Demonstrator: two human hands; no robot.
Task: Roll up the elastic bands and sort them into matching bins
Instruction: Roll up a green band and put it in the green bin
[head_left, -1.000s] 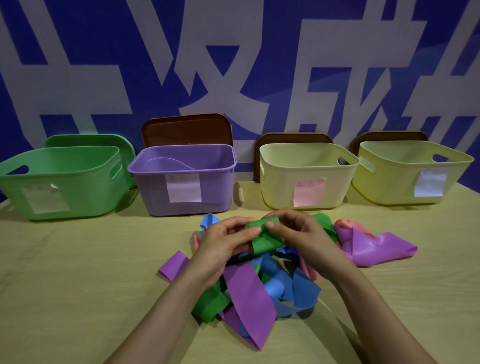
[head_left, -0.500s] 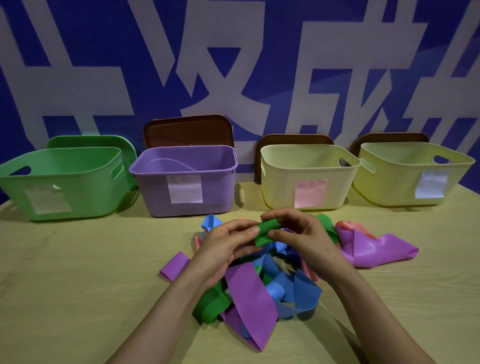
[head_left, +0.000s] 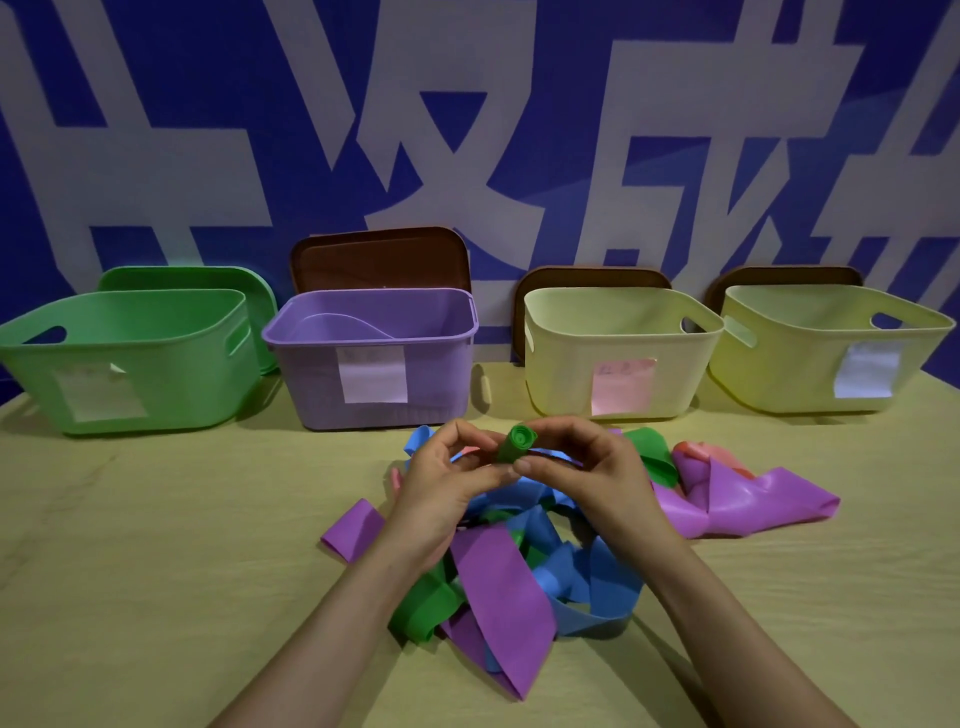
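A tightly rolled green band (head_left: 516, 442) sits pinched between both hands, the left hand (head_left: 448, 486) and right hand (head_left: 587, 475) curled round it, above a heap of loose bands (head_left: 511, 582) on the table (head_left: 156, 545), in front of the purple bin (head_left: 371, 358).

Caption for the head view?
Left hand and right hand hold a rolled green band over loose bands, bins behind.

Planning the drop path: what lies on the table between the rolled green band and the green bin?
Head view: from the green roll, the left hand, a blue band end, then bare table up to the green bin.
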